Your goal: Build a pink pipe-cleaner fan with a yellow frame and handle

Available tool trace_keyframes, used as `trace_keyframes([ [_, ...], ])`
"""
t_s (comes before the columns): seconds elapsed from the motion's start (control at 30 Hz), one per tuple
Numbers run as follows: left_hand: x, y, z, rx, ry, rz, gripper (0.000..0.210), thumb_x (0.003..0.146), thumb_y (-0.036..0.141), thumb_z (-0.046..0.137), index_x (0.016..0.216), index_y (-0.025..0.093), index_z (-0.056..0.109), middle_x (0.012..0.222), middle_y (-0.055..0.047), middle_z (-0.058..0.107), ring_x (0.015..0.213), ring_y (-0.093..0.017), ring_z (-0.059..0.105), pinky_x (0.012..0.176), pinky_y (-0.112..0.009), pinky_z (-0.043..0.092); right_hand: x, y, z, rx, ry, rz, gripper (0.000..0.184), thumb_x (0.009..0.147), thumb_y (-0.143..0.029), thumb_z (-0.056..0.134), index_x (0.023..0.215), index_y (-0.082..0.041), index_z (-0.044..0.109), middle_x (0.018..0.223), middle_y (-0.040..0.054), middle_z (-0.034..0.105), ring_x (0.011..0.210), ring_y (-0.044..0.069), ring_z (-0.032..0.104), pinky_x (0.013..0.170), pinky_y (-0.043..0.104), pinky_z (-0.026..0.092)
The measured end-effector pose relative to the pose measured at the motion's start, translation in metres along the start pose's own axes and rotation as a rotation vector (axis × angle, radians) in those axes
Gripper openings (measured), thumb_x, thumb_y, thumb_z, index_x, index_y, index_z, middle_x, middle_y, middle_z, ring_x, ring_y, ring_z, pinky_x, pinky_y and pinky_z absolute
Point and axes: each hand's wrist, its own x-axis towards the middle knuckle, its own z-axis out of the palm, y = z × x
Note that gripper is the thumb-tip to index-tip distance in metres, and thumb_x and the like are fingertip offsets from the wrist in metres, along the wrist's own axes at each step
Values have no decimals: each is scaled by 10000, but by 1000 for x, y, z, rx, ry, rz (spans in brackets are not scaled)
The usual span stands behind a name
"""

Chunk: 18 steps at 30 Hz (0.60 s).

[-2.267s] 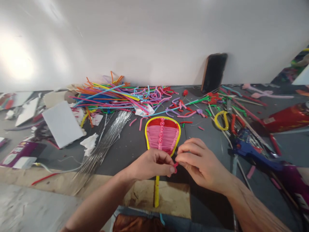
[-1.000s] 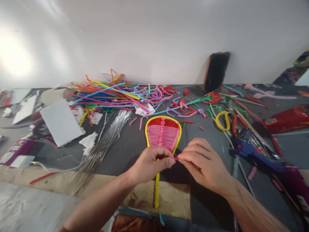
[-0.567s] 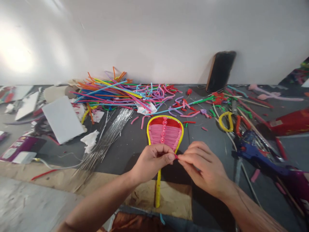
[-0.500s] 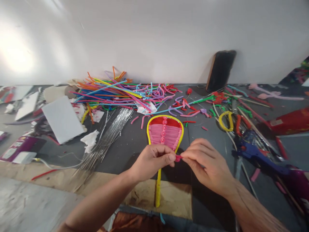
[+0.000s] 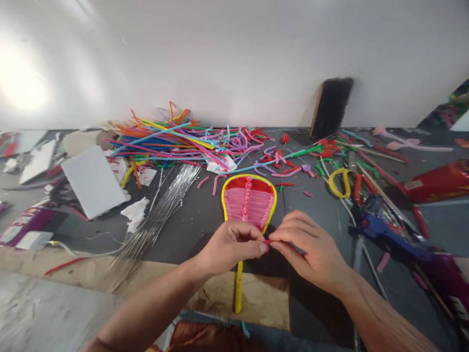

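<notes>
Between both hands is a short, dark pink piece of pipe cleaner [image 5: 268, 242], its ends hidden by fingertips. My left hand [image 5: 238, 244] pinches it from the left, thumb pressed against the index finger. From the right, my right hand [image 5: 306, 247] grips it between thumb and fingertips. Just behind the hands lies a paddle-shaped pipe-cleaner piece [image 5: 238, 200] with a yellow outline, pink rows, a red top band and a column of pink beads down its middle. Its yellow stem [image 5: 239, 293] shows below my left hand; the part between is covered.
A heap of coloured pipe cleaners [image 5: 164, 137] lies at the back, with metal wires [image 5: 161, 210] in front. A phone [image 5: 331, 107] leans on the wall. Pliers with orange handles [image 5: 361, 186] and a blue glue gun [image 5: 395, 234] lie right. A white box [image 5: 93, 181] is left.
Both hands have drawn slightly closer together, and less of the dark pink piece shows between them. The whole view has shifted a little.
</notes>
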Motion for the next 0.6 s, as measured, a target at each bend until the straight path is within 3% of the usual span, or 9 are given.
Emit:
trace_keyframes([
  [0.13,0,-4,3,-13,114,111,247,690,341,765,632,121,668,574,7,572,563,-78,454,562,-211,350,-2,-1,6,-51,32,-41,167,820,-81,651,952,-180,631,753,23,693,739,156,575,690,326,504],
  [0.3,0,-10,4,-60,163,168,216,732,330,748,671,131,691,616,0,610,603,-82,498,601,-204,389,-2,-4,10,-46,88,-44,181,803,-60,661,942,-174,639,730,23,687,709,150,573,672,318,510],
  [0.43,0,-5,1,-51,80,96,247,716,371,766,739,130,720,650,-17,647,624,-92,531,631,-214,415,1,0,0,-59,87,6,134,847,-88,617,930,-189,646,744,29,681,743,159,570,677,309,512],
  [0.6,0,4,-4,18,-41,-43,278,679,388,787,758,130,721,663,-18,654,610,-95,530,609,-217,410,1,6,-6,-39,-7,-27,92,894,-142,573,919,-209,631,763,24,690,771,170,567,722,344,487],
])
